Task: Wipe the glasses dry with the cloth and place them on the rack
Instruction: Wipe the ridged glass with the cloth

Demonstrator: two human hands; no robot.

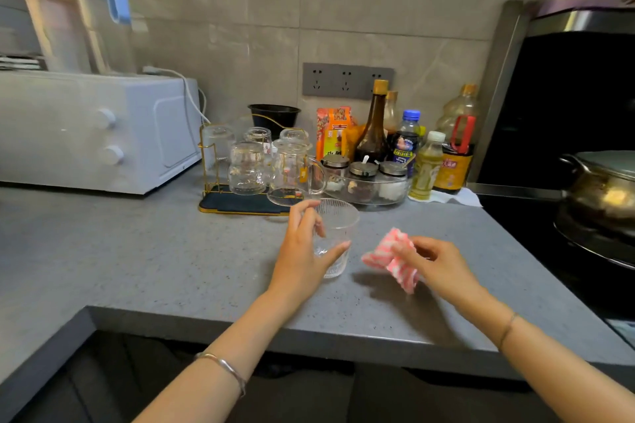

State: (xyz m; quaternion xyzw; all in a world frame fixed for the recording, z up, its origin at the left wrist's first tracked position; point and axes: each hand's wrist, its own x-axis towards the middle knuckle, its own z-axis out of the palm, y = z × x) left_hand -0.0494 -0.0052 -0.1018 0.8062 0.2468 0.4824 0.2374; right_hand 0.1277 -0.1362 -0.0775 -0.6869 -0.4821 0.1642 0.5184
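Head view: the left hand [302, 257] grips a ribbed glass [335, 237] upright above the grey counter [171, 257], fingers curled round it. The right hand [436, 264] pinches a pink-and-white cloth [391, 257] just beside it. The gold-framed rack [237, 175] behind holds upturned glasses.

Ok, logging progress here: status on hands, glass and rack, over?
Left hand grips ribbed glass, upright. Right hand pinches pink cloth, apart from glass. Rack behind holds upturned glasses; pitcher stands at its front edge.
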